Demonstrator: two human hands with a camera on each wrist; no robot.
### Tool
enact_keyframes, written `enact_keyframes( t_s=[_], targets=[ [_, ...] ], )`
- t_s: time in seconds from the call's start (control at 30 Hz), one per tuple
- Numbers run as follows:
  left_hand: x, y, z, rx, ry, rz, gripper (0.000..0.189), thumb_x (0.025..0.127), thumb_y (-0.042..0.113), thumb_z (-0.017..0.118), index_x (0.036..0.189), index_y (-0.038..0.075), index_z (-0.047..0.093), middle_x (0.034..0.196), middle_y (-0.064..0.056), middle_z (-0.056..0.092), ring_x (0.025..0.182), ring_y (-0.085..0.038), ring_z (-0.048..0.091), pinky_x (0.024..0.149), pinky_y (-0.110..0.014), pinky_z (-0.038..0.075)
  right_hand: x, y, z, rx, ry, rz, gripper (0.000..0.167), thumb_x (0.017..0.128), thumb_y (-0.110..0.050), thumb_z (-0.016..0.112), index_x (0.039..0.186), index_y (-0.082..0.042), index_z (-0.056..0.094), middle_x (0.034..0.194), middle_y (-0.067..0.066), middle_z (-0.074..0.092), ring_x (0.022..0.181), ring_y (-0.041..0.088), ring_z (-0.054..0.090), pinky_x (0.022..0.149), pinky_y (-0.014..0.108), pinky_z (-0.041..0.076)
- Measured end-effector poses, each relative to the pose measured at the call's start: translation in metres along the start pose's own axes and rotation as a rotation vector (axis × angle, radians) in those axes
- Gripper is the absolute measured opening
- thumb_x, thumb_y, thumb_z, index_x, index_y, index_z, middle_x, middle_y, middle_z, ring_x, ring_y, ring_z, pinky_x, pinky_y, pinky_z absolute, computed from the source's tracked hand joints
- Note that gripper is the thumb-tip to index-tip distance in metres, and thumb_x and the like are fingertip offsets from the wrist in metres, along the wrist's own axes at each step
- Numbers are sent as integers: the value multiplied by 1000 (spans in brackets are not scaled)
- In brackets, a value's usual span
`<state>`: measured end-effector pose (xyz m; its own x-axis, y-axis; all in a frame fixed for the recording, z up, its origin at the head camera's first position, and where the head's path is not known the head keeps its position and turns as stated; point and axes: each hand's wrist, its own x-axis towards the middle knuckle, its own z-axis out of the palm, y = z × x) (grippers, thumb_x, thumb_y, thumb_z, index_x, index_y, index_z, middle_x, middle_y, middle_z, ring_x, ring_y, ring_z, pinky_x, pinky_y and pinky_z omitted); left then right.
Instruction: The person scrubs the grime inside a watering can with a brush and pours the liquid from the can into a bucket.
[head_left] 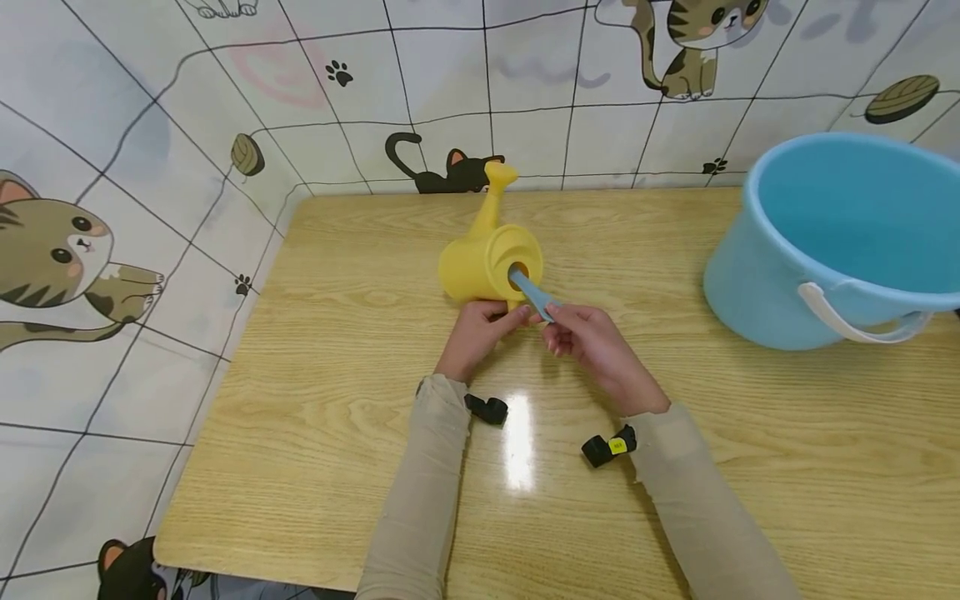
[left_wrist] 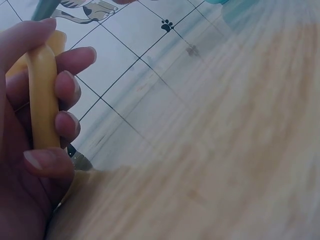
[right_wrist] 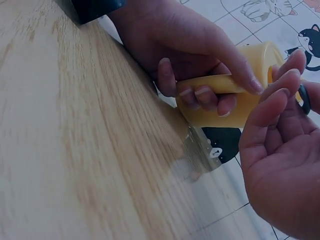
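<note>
A yellow watering can (head_left: 468,268), its spout toward the wall, is near the far side of the table. My left hand (head_left: 476,335) grips the can's handle (left_wrist: 44,105), fingers wrapped round it in the left wrist view. With thumb and fingers, my right hand (head_left: 603,350) pinches a slim light-blue tool (head_left: 536,293) that widens toward the held end. The tool's other end goes into the round opening of the can and is hidden, so its kind cannot be told. Both hands are close together in the right wrist view.
A big light-blue bucket (head_left: 727,275) with a white handle (head_left: 847,325) stands to the right on the wooden table (head_left: 300,375). Tiled walls (head_left: 442,75) with cat drawings border the table behind and at left. Small black cameras sit at both wrists.
</note>
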<state>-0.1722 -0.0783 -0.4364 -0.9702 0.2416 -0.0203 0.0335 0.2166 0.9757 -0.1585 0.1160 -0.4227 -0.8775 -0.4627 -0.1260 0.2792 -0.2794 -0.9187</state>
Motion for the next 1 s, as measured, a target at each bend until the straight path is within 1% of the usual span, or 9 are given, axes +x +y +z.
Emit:
enact_keyframes(
  t_s=[0.13,0.3,0.43,0.53,0.67,0.77,0.87,0.97,1.0],
  targets=[
    [0,1,0,25,6,31,36,84,38,61,81,2,68,69,-23,53,51,-14,38,46,-27,33,-1,0,-3,95,-14,-31,30,95,-21,46,93,3,64,64,3,55,59,12,46,54,24,37],
    [-1,4,0,46,8,46,34,85,35,60,81,2,69,72,-23,55,52,-13,40,47,-26,34,-1,-1,-7,166,-18,-54,30,96,-13,41,85,0,65,60,2,56,54,12,44,52,23,36],
    [-1,4,0,49,3,46,37,85,36,60,81,0,68,71,-23,55,51,-16,39,46,-26,33,-1,-1,-11,220,-14,-73,32,96,-10,37,82,3,62,57,3,55,52,13,44,53,23,37],
    [1,1,1,53,19,38,38,84,38,61,81,1,68,71,-21,56,52,-17,41,47,-27,34,-1,-2,-12,256,-23,-79,32,97,-11,37,82,4,61,57,4,55,52,14,45,54,24,38],
    [8,-13,2,60,62,14,43,79,47,62,80,5,70,69,-16,58,54,-17,43,48,-28,36,0,-3,-9,296,-22,-64,31,97,-12,38,85,4,61,58,3,56,53,13,46,53,24,39],
    [13,-22,3,52,85,18,47,75,53,63,78,8,70,68,-12,59,57,-17,47,50,-28,38,1,-2,-6,329,-34,-37,30,97,-14,40,88,3,62,63,3,58,56,11,47,52,22,39],
    [14,-24,4,20,77,31,48,74,54,63,75,6,69,67,-11,60,60,-21,50,53,-30,41,3,2,-3,370,-65,-9,29,96,-16,41,92,2,63,68,3,61,58,10,50,52,21,41],
    [13,-23,4,-25,48,21,47,75,52,64,75,5,69,69,-10,61,63,-23,52,55,-31,43,3,6,1,412,-96,4,28,97,-16,41,96,2,63,71,4,63,60,10,51,54,20,42],
    [12,-22,4,-32,38,22,45,77,49,64,75,5,69,69,-10,61,64,-24,53,56,-32,43,3,8,3,415,-109,9,28,97,-15,40,97,1,63,71,3,63,59,9,51,53,19,42]
  ],
)
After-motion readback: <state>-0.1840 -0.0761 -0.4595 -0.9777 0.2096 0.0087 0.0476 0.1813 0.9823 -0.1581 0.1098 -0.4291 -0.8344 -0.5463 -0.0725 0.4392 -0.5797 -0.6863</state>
